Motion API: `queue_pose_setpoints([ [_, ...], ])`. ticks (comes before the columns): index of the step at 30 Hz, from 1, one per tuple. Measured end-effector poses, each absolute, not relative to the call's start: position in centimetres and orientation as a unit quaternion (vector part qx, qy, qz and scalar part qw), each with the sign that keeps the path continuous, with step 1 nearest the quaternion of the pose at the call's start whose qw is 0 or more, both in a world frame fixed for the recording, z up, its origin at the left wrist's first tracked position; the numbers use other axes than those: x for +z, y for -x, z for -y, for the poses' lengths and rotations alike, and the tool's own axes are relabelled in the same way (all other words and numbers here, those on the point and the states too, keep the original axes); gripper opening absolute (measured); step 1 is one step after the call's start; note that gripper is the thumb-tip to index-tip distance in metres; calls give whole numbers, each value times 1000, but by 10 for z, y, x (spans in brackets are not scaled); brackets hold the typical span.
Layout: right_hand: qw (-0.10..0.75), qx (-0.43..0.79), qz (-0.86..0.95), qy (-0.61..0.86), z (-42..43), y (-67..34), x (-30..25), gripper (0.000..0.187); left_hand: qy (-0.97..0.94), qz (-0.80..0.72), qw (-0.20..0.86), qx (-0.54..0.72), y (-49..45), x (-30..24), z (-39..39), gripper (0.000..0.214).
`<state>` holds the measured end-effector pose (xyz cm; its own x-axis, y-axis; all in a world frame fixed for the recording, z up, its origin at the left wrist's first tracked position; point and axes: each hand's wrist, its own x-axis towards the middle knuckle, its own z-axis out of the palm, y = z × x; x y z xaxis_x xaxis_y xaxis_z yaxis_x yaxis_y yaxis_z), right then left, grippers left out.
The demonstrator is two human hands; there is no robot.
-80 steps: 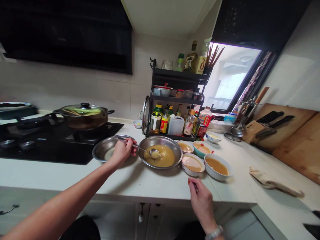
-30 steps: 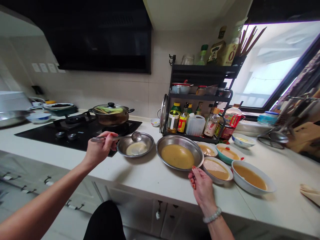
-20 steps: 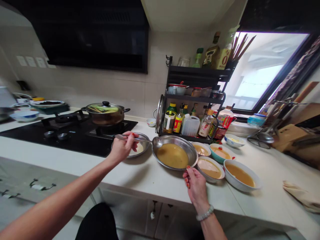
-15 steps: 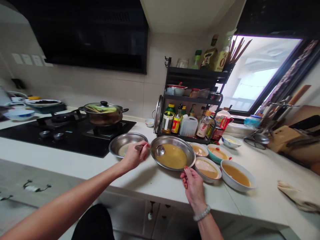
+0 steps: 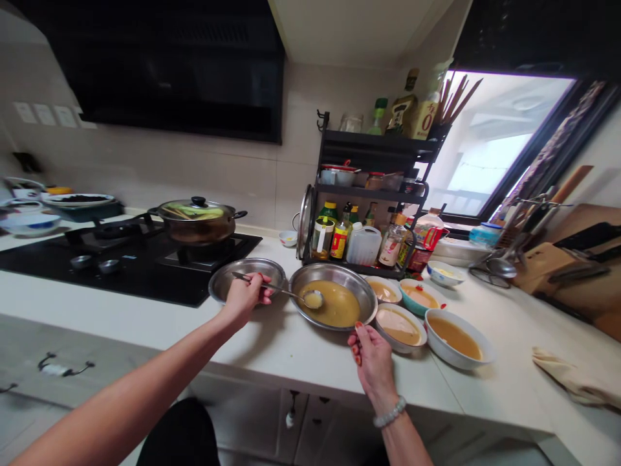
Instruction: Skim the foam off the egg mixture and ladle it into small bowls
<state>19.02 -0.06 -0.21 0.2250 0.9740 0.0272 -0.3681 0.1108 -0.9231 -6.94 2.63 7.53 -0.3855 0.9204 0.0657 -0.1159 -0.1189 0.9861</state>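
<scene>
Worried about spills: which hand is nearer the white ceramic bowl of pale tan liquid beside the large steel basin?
Right. The right hand is just near-left of the white ceramic bowl; the left hand, gripping a metal spoon, is across the large steel basin.

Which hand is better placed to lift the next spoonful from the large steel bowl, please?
Likely left: the left hand grips the spoon, its tip inside the large steel bowl; the right hand sits by the near rim, no utensil visible.

Left hand (image 5: 245,298) outstretched, fingers pinched; right hand (image 5: 371,359) loosely curled.
</scene>
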Motion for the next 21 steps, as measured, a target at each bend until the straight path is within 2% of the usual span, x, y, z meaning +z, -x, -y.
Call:
queue_pose_setpoints([
  [12, 655, 518, 357, 419, -1, -191, -5, 47, -345, -513, 347, 705, 113, 113, -8, 12],
  [21, 654, 521, 354, 419, -1, -192, -6, 48, -365, -553, 236, 711, 161, 113, 1, 15],
])
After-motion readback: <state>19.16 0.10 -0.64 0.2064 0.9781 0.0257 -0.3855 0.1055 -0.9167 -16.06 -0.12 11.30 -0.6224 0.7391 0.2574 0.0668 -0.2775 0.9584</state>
